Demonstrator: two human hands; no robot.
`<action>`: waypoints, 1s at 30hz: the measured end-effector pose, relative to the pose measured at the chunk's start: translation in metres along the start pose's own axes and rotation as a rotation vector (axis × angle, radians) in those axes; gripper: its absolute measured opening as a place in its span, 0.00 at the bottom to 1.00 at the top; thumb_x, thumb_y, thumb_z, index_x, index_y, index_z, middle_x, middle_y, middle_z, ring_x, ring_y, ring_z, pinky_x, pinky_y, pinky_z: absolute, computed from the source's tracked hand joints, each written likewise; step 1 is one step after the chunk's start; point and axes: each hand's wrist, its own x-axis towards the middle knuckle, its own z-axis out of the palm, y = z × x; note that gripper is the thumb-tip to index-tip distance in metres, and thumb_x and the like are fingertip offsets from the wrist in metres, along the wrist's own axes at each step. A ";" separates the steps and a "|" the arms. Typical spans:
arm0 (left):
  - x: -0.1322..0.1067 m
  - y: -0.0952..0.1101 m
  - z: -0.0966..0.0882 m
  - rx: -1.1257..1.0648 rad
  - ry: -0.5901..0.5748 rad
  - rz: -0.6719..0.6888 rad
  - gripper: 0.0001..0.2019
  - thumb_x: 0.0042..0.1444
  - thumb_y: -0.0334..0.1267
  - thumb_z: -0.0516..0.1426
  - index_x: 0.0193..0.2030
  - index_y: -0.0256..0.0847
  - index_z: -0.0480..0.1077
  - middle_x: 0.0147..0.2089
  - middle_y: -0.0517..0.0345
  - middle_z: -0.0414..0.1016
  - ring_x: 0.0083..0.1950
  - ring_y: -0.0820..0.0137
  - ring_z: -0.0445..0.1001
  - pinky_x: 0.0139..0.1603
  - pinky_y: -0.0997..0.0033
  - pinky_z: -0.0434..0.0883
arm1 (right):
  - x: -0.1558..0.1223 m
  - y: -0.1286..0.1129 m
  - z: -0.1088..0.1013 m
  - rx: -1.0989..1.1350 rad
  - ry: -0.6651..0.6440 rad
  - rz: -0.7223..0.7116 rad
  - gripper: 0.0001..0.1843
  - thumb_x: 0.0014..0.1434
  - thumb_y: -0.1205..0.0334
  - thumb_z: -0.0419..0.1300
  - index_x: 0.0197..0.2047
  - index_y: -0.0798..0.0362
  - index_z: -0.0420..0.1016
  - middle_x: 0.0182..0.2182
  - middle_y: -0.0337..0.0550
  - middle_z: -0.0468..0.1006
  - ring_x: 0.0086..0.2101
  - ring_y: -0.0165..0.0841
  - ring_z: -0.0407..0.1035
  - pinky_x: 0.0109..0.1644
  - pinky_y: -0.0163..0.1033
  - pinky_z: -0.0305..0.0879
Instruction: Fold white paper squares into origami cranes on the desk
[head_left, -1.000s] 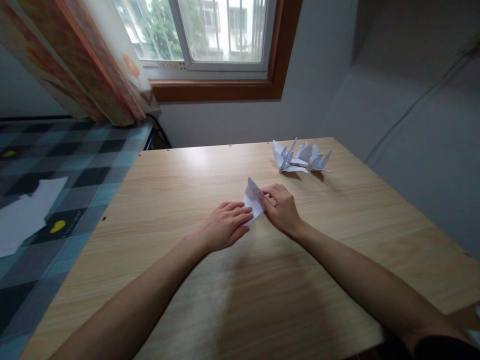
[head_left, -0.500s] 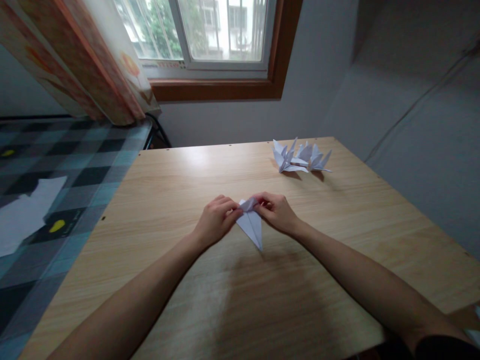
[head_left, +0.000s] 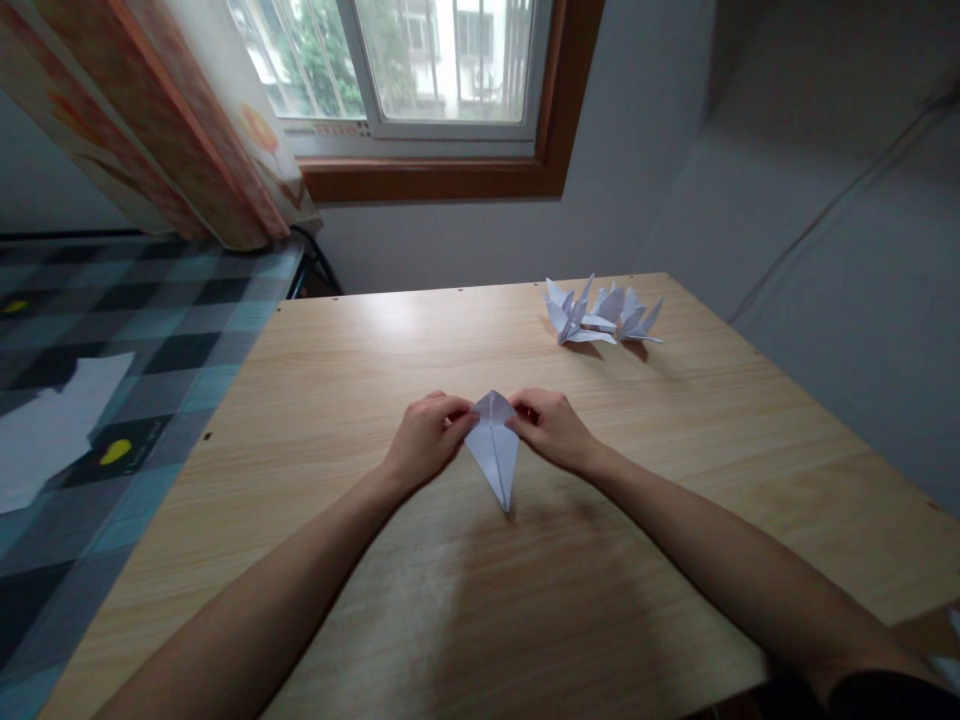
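A folded white paper piece (head_left: 495,452), kite-shaped with its long point toward me, lies at the middle of the wooden table (head_left: 675,480). My left hand (head_left: 424,440) pinches its upper left corner with curled fingers. My right hand (head_left: 551,428) pinches the upper right corner in the same way. Both hands rest on the tabletop on either side of the paper.
A small group of finished white paper cranes (head_left: 600,315) sits at the far right of the table. A bed with a checked cover (head_left: 112,380) and a white sheet of paper (head_left: 45,425) lies to the left. A window and curtain are behind the table.
The paper has been turned over and swung round so its long point faces me. Both hands went from pressing it flat to pinching its top corners.
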 end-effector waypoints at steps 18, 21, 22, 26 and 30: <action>-0.005 0.007 -0.001 0.323 -0.252 0.309 0.21 0.59 0.58 0.57 0.41 0.40 0.73 0.45 0.49 0.77 0.48 0.59 0.72 0.50 0.57 0.68 | -0.020 -0.021 0.002 -0.572 -0.354 -0.256 0.30 0.69 0.56 0.51 0.68 0.66 0.60 0.68 0.62 0.62 0.66 0.48 0.57 0.68 0.55 0.53; -0.005 0.006 -0.001 0.324 -0.291 0.329 0.28 0.55 0.65 0.57 0.46 0.41 0.72 0.52 0.47 0.76 0.55 0.55 0.71 0.56 0.54 0.66 | -0.023 -0.021 0.003 -0.607 -0.445 -0.183 0.39 0.69 0.49 0.49 0.72 0.69 0.50 0.72 0.64 0.50 0.70 0.51 0.47 0.71 0.61 0.45; -0.005 0.006 -0.002 0.317 -0.308 0.335 0.31 0.53 0.68 0.57 0.48 0.41 0.71 0.55 0.46 0.75 0.57 0.54 0.70 0.58 0.52 0.65 | -0.023 -0.021 0.003 -0.608 -0.467 -0.172 0.41 0.69 0.46 0.49 0.72 0.69 0.48 0.72 0.64 0.48 0.71 0.52 0.45 0.72 0.61 0.43; -0.005 0.007 -0.004 0.290 -0.372 0.334 0.37 0.50 0.72 0.56 0.53 0.41 0.70 0.59 0.45 0.74 0.63 0.51 0.67 0.63 0.50 0.61 | -0.023 -0.023 -0.001 -0.593 -0.510 -0.166 0.51 0.65 0.34 0.48 0.73 0.69 0.46 0.72 0.66 0.46 0.71 0.54 0.42 0.72 0.61 0.40; -0.005 0.009 -0.005 0.297 -0.395 0.282 0.28 0.60 0.63 0.53 0.52 0.40 0.70 0.58 0.47 0.75 0.63 0.53 0.67 0.64 0.50 0.60 | -0.025 -0.028 -0.003 -0.614 -0.525 -0.143 0.58 0.60 0.27 0.48 0.73 0.72 0.45 0.72 0.70 0.45 0.71 0.56 0.41 0.73 0.62 0.39</action>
